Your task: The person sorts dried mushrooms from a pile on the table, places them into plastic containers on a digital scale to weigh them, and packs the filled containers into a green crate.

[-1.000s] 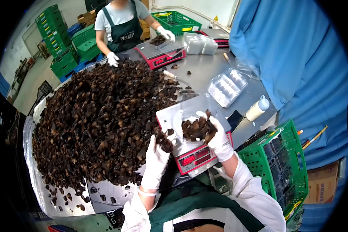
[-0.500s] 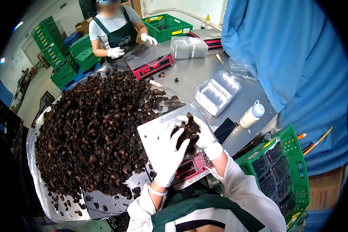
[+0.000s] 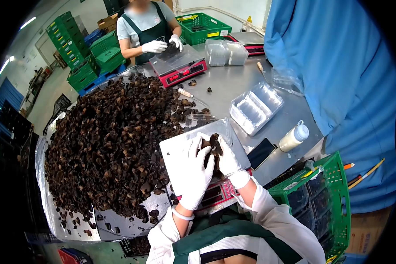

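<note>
Over the metal pan of a red digital scale, both my gloved hands cup a clump of dark wood ear mushrooms. My left hand presses the clump from the left, fingers curled and closed against it. From the right, my right hand closes on the same clump, its fingertips partly hidden. A clear plastic tray lies at the pan's far edge. Whether another tray sits under the mushrooms cannot be made out. To the left spreads a large heap of wood ear mushrooms.
Stacked clear trays, a phone and a bottle stand right of the scale. A green crate holds filled packs. A wooden-handled tool lies beyond the scale. Across the table a co-worker handles mushrooms over another scale.
My hands have drawn closer together around the clump, with the left fingers more curled. The co-worker's hands have come together above their scale. The view has shifted slightly.
</note>
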Action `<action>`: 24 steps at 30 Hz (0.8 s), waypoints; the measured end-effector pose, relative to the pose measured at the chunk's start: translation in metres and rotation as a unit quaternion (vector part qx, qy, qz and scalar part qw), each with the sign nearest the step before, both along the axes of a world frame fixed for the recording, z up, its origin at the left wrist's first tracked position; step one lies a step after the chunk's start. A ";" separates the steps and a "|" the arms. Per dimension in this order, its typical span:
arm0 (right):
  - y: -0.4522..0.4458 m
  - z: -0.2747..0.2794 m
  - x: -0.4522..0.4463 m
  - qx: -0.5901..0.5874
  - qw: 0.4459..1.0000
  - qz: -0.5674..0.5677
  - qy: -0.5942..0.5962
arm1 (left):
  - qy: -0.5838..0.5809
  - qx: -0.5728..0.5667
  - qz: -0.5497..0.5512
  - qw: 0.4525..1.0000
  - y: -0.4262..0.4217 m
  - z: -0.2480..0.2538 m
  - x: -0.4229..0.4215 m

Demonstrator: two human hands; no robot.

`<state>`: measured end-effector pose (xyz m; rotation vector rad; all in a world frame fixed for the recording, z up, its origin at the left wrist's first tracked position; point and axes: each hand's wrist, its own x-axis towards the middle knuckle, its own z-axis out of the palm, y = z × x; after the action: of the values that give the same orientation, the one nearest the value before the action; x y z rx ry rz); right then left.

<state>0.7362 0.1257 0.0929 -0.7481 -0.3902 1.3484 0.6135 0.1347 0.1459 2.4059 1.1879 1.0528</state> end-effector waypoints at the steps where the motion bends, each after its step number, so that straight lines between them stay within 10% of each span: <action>1: 0.004 -0.014 0.003 0.023 1.000 0.018 0.000 | 0.001 0.000 0.001 1.000 0.000 0.002 -0.001; 16: -0.008 0.012 -0.004 -0.021 0.998 0.042 0.035 | -0.160 -0.225 0.012 0.961 0.001 0.001 -0.003; 24: -0.003 -0.010 -0.001 -0.018 0.997 0.040 0.068 | -0.072 -0.065 0.008 0.995 -0.001 -0.003 -0.008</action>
<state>0.7353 0.1226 0.0826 -0.6710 -0.2899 1.4757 0.6057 0.1338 0.1431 2.1861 1.1884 1.0978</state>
